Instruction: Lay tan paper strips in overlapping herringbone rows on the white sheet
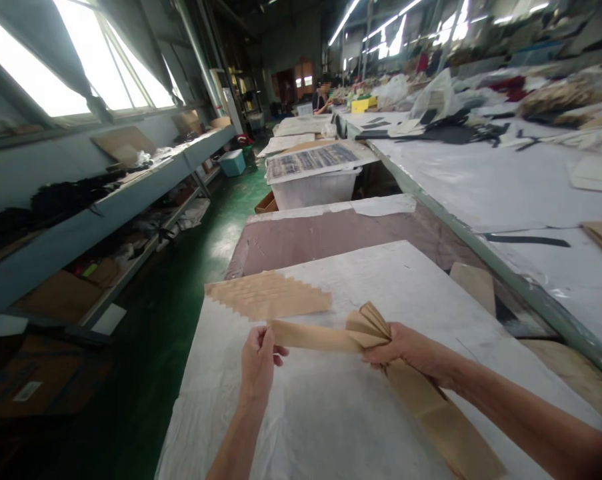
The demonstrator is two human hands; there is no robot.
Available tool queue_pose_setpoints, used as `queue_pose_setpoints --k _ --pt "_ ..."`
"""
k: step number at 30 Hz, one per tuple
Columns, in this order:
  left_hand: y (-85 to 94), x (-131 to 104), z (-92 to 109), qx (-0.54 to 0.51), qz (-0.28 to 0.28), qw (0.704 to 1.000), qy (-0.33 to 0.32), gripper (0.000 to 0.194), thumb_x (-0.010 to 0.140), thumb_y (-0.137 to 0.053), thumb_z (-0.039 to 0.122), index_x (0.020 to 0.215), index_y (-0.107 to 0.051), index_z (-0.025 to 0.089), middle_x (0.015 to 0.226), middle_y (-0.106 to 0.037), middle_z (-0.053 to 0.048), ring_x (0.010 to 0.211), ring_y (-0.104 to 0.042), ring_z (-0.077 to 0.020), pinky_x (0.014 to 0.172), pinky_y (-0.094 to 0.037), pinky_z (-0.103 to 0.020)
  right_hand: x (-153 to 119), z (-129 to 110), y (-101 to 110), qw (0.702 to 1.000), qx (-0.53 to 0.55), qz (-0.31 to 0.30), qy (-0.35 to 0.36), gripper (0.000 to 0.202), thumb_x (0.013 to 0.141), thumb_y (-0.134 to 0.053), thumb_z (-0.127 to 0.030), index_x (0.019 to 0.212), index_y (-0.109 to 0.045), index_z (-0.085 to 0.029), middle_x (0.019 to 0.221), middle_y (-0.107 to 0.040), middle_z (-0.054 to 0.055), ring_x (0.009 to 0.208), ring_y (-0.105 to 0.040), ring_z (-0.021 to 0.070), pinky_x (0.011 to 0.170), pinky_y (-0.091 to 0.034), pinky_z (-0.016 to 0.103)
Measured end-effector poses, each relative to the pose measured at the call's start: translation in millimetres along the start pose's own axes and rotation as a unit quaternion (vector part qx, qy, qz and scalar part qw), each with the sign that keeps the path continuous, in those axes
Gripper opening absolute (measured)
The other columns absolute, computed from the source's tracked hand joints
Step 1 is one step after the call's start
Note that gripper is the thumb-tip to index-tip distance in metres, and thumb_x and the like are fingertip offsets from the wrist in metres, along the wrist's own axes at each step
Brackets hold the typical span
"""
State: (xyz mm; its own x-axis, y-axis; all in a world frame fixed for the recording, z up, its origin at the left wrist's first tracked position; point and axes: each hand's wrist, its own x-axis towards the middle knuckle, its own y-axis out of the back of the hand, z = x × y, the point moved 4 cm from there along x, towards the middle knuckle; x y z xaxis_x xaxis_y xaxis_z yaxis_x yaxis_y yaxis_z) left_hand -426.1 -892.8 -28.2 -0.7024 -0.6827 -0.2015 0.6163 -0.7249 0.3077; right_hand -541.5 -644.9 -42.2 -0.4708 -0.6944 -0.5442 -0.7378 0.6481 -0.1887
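Observation:
Between thumb and fingers, my left hand pinches the left end of a tan strip. That strip stretches right to my right hand, which is closed round the middle of a bundle of tan strips. The bundle fans out above the fist and hangs down toward the lower right. Beyond my left hand, overlapping tan strips lie in a stepped row on the white-covered table. Both hands are above this table.
A brown board and a lidded white bin stand beyond the table. Along the right runs a long white worktable with dark scraps. Shelving lines the left, past a green floor. A person is far ahead.

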Motion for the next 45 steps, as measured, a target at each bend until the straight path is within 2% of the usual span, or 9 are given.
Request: queue_pose_setpoints --k 2,5,9,12,16,19,27,33,45 --pt "1.3 7 -5 0.006 -0.01 1.0 0.013 0.033 0.082 -0.049 0.048 0.088 -0.052 0.016 0.068 -0.062 -0.001 0.051 -0.06 -0.0131 0.04 -0.04 -0.021 9 -8 8 0.999 0.0 0.035 0.017 0.023 0.062 -0.076 -0.033 0.065 -0.064 -0.014 0.059 -0.06 0.001 0.05 -0.048 0.0105 0.047 -0.035 0.022" --pt "3.3 21 -7 0.081 -0.002 0.997 0.012 0.031 0.084 -0.043 0.046 0.088 -0.053 0.016 0.072 -0.065 -0.003 0.049 -0.061 -0.0126 0.04 -0.039 -0.021 27 -18 14 0.996 -0.001 0.073 0.05 0.028 0.064 -0.075 -0.04 0.064 -0.063 -0.014 0.061 -0.061 0.002 0.051 -0.049 0.0105 0.049 -0.036 0.023" --pt "10.2 46 -9 0.182 0.034 0.983 0.005 0.027 0.085 -0.04 0.04 0.084 -0.055 0.017 0.067 -0.068 -0.002 0.047 -0.062 -0.0127 0.046 -0.041 -0.023 50 -24 17 0.99 0.008 0.134 0.037 0.03 0.066 -0.072 -0.043 0.066 -0.061 -0.015 0.057 -0.059 0.002 0.047 -0.048 0.0113 0.045 -0.036 0.024" --pt "16.4 63 -12 0.236 0.056 0.97 0.003 0.026 0.083 -0.042 0.038 0.081 -0.059 0.017 0.061 -0.067 -0.001 0.048 -0.062 -0.0139 0.055 -0.042 -0.025 66 -30 16 0.979 -0.065 0.187 0.04 0.027 0.067 -0.068 -0.041 0.071 -0.063 -0.015 0.058 -0.061 0.004 0.047 -0.051 0.0132 0.044 -0.037 0.025" --pt "23.1 76 -16 0.309 0.086 0.947 0.014 0.028 0.083 -0.042 0.036 0.078 -0.062 0.017 0.055 -0.065 -0.003 0.051 -0.061 -0.0178 0.058 -0.039 -0.029 89 -36 17 0.953 -0.152 0.257 0.043 0.03 0.063 -0.07 -0.037 0.08 -0.067 -0.012 0.07 -0.067 0.008 0.058 -0.06 0.0181 0.047 -0.04 0.025" --pt "26.3 81 -17 0.329 0.098 0.939 0.028 0.027 0.081 -0.043 0.034 0.075 -0.064 0.018 0.057 -0.067 -0.004 0.05 -0.061 -0.0187 0.058 -0.039 -0.029 101 -36 21 0.933 -0.206 0.295 0.036 0.031 0.062 -0.07 -0.037 0.076 -0.068 -0.01 0.07 -0.068 0.012 0.063 -0.062 0.0221 0.048 -0.039 0.026" --pt "31.6 93 -22 0.308 0.082 0.947 0.046 0.031 0.076 -0.047 0.036 0.052 -0.059 0.02 0.042 -0.059 -0.003 0.046 -0.058 -0.0182 0.054 -0.04 -0.028 109 -35 28 0.908 -0.281 0.309 0.026 0.031 0.068 -0.066 -0.039 0.079 -0.068 -0.01 0.073 -0.07 0.015 0.067 -0.065 0.0241 0.051 -0.04 0.027" --pt "32.9 95 -30 0.291 0.082 0.952 0.038 0.033 0.077 -0.045 0.039 0.055 -0.058 0.019 0.045 -0.061 -0.003 0.045 -0.057 -0.0173 0.054 -0.041 -0.028 108 -37 25 0.883 -0.329 0.332 0.036 0.033 0.069 -0.067 -0.04 0.083 -0.068 -0.01 0.08 -0.071 0.017 0.072 -0.065 0.0253 0.056 -0.041 0.028" --pt "34.3 93 -26 0.309 0.082 0.946 0.059 0.028 0.071 -0.046 0.036 0.052 -0.058 0.02 0.041 -0.059 -0.002 0.044 -0.056 -0.0183 0.051 -0.04 -0.028 115 -32 23 0.858 -0.378 0.346 0.029 0.037 0.069 -0.065 -0.044 0.089 -0.066 -0.012 0.084 -0.071 0.014 0.077 -0.066 0.0228 0.058 -0.041 0.026"
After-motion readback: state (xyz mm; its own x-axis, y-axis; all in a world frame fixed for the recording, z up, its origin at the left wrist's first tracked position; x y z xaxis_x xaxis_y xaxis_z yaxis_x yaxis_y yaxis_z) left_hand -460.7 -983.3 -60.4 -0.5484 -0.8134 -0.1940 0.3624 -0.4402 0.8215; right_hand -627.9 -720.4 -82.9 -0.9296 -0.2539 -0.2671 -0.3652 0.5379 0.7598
